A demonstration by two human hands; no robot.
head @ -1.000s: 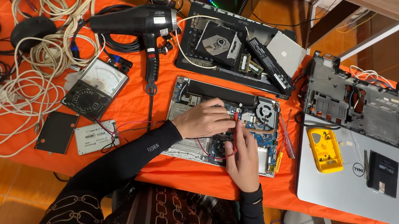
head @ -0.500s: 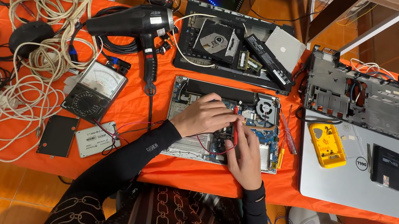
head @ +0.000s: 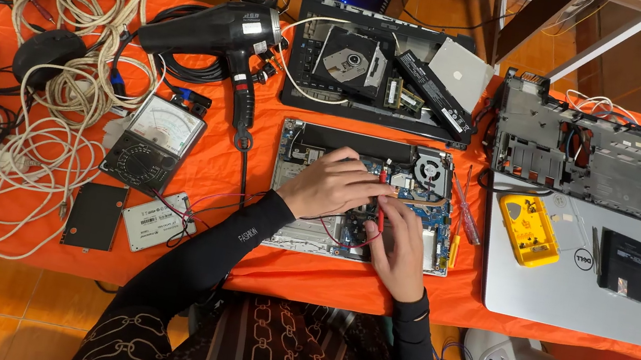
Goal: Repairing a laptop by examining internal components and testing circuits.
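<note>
My open laptop shell [head: 361, 196] lies in the middle of the orange table [head: 251, 177], with its green board and round fan inside. My left hand [head: 334, 184] is closed around a red probe [head: 382, 203] over the board. My right hand [head: 398, 245] pinches another probe just beside it.

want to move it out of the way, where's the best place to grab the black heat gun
Probably by the handle: the heat gun lies on its side, barrel pointing left, handle sticking down toward the person. Come from above and wrap the handle's middle, clear of the cables to its left.
</note>
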